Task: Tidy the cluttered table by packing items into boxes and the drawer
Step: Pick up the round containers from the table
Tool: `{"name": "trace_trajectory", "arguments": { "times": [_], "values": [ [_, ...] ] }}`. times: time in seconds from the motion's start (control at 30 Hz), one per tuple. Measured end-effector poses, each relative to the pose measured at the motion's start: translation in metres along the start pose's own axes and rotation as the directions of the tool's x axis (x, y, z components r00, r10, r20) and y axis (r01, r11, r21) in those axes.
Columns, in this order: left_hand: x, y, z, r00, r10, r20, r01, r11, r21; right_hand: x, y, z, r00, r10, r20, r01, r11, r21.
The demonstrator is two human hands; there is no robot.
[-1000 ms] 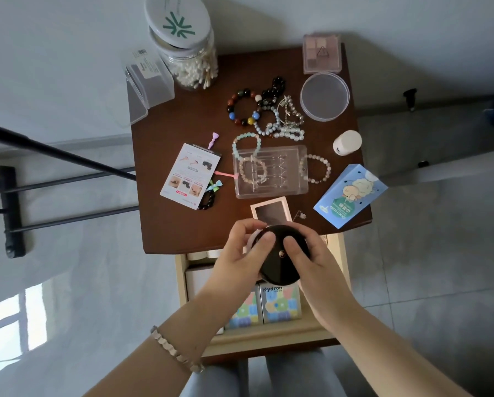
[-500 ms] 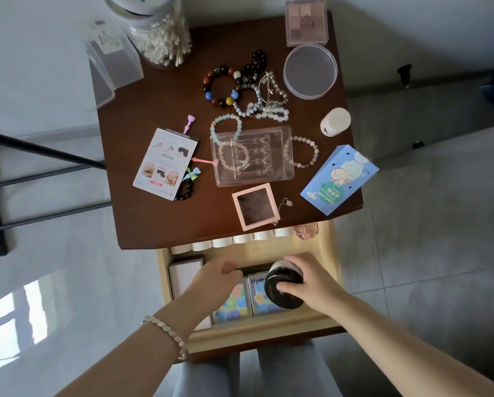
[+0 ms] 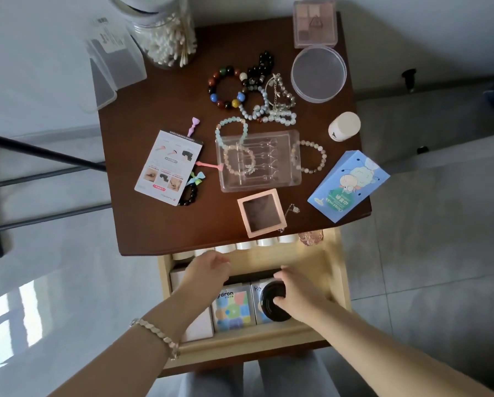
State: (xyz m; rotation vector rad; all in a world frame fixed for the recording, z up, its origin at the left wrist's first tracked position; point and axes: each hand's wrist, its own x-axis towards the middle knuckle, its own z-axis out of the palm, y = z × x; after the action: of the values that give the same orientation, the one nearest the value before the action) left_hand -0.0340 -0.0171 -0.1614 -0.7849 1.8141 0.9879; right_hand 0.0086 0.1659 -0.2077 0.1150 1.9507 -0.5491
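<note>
Lower centre, the right hand gripped the black round case from its right inside the drawer, while the left hand hovered slack and empty up-left.

We record the table top as dark brown wood, smooth with a low sheen, and the drawer as pale wood with a matt finish. The round case is black and glossy. The tray and the round lid are clear plastic, the lid slightly frosted. The blue carton is printed card, matt. The beaded bracelets look polished, and the wrist bracelet looks like pale metal. The floor tiles are grey and smooth.
</note>
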Motion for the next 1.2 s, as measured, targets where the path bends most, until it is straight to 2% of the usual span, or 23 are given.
{"name": "trace_trajectory", "arguments": {
  "times": [0.07,0.17,0.27,0.37,0.47,0.53,0.63,0.73,0.83,0.9,1.0,1.07,1.13,1.2],
  "values": [
    [-0.003,0.011,-0.014,0.997,0.064,-0.035,-0.065,0.998,-0.014,-0.015,-0.027,-0.023,0.996,-0.081,0.046,0.082,0.997,-0.012],
    [-0.007,0.034,-0.044,0.984,0.137,-0.111,-0.144,0.988,-0.054,-0.043,-0.083,-0.077,0.961,-0.254,0.106,0.243,0.964,0.103],
    [-0.006,0.069,-0.086,0.963,0.181,-0.201,-0.204,0.974,-0.099,-0.042,-0.144,-0.151,0.913,-0.403,-0.071,0.403,0.915,-0.003],
    [-0.001,0.104,-0.127,0.919,0.254,-0.303,-0.284,0.957,-0.059,-0.015,-0.203,-0.216,0.812,-0.477,-0.335,0.446,0.879,-0.170],
    [0.000,0.121,-0.158,0.887,0.299,-0.352,-0.327,0.945,-0.019,0.017,-0.252,-0.259,0.684,-0.465,-0.562,0.406,0.883,-0.237],
    [0.002,0.125,-0.172,0.871,0.320,-0.372,-0.343,0.939,0.002,0.036,-0.281,-0.277,0.644,-0.441,-0.625,0.342,0.897,-0.280],
    [0.010,0.121,-0.186,0.862,0.329,-0.384,-0.353,0.936,0.010,0.065,-0.316,-0.282,0.690,-0.328,-0.646,0.209,0.944,-0.257],
    [0.020,0.109,-0.189,0.869,0.313,-0.383,-0.341,0.940,-0.008,0.093,-0.331,-0.271,0.726,-0.247,-0.642,0.200,0.969,-0.147],
    [0.022,0.101,-0.187,0.875,0.293,-0.385,-0.336,0.941,-0.048,0.109,-0.327,-0.261,0.683,-0.234,-0.692,0.224,0.969,-0.107],
    [0.021,0.097,-0.186,0.886,0.270,-0.376,-0.331,0.938,-0.107,0.114,-0.318,-0.260,0.636,-0.239,-0.734,0.230,0.966,-0.116],
    [0.016,0.095,-0.187,0.895,0.252,-0.368,-0.338,0.922,-0.190,0.105,-0.306,-0.259,0.634,-0.239,-0.736,0.256,0.962,-0.092],
    [0.014,0.100,-0.189,0.904,0.208,-0.374,-0.341,0.878,-0.335,0.092,-0.298,-0.253,0.630,-0.240,-0.739,0.268,0.960,-0.083],
    [0.008,0.106,-0.189,0.946,0.142,-0.291,-0.295,0.747,-0.595,0.071,-0.287,-0.239,0.632,-0.243,-0.736,0.304,0.951,-0.053],
    [-0.004,0.113,-0.185,0.980,0.179,-0.091,-0.177,0.557,-0.812,0.038,-0.273,-0.220,0.676,-0.296,-0.675,0.374,0.927,-0.032]
  ]
}}
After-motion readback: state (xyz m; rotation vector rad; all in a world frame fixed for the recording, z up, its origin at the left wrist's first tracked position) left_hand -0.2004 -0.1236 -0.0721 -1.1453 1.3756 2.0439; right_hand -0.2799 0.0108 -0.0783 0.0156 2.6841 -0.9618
